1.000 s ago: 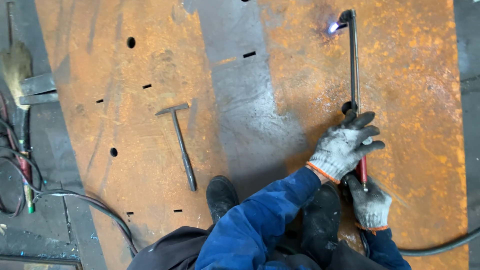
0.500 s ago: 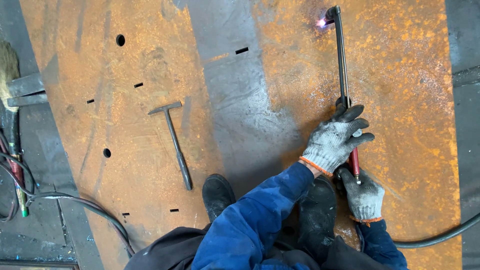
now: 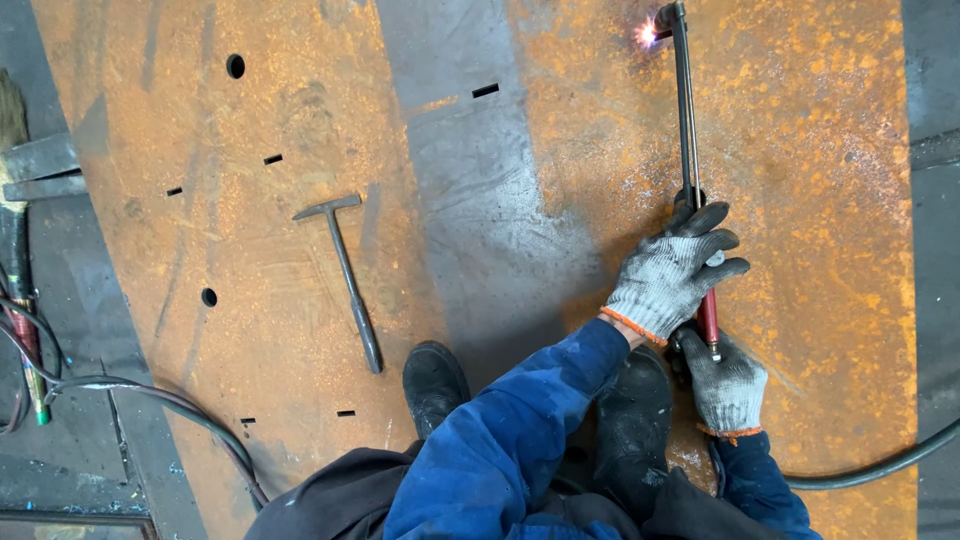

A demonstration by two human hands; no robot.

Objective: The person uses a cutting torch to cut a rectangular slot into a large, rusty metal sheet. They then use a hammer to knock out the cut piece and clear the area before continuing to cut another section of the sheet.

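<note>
I hold a long cutting torch (image 3: 686,120) over a rusty orange steel plate (image 3: 800,200). A bright flame (image 3: 645,33) burns at the torch tip near the top edge of the view. My left hand (image 3: 668,278), in a grey knit glove, grips the torch body where the tubes meet the red handle (image 3: 708,315). Just below it, my right hand (image 3: 727,385), also gloved, closes around the rear end of the handle. Both sleeves are blue.
A chipping hammer (image 3: 345,275) lies on the plate to the left. My black boots (image 3: 435,385) stand on the plate. A dark hose (image 3: 880,465) runs off to the right. Cables (image 3: 150,395) and metal bars (image 3: 40,165) lie at the left edge. Small holes and slots dot the plate.
The view has drifted slightly to the right. Both hands keep their hold on the torch, and the flame stays at about the same spot on the plate.
</note>
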